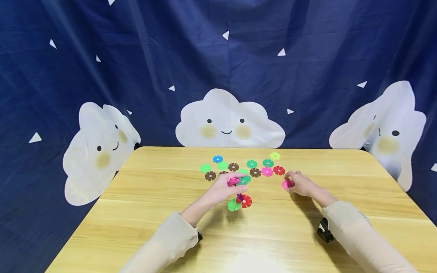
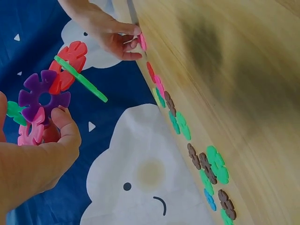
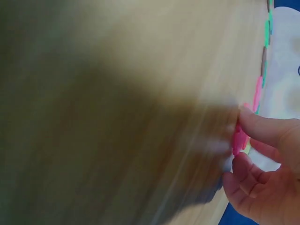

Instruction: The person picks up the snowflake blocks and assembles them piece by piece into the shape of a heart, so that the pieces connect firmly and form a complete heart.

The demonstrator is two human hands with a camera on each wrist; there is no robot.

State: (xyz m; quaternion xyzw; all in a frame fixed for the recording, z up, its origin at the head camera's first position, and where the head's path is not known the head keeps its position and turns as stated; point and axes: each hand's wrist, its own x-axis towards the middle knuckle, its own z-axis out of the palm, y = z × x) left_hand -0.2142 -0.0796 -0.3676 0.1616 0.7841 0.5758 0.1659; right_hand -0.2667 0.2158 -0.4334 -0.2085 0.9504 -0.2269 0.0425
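My left hand (image 1: 218, 189) holds up a joined cluster of notched plastic flower discs above the table. In the left wrist view a purple disc (image 2: 30, 97) is in its middle, linked to a red disc (image 2: 77, 54) that carries a bright green disc (image 2: 83, 80) seen edge-on. A pink disc (image 2: 35, 129) and a teal-green disc (image 2: 15, 110) sit nearer the palm, partly hidden by the fingers. Off to the right, my right hand (image 1: 302, 184) pinches a single pink disc (image 1: 285, 185) between thumb and fingers, low over the tabletop.
Loose discs lie scattered across the wooden table (image 1: 143, 212) beyond the hands, among them a blue disc (image 1: 215, 159), a red disc (image 1: 279, 167), a yellow-green disc (image 1: 275, 153) and several green and brown ones. Behind the far edge hangs a dark blue curtain (image 1: 198, 49) with clouds.
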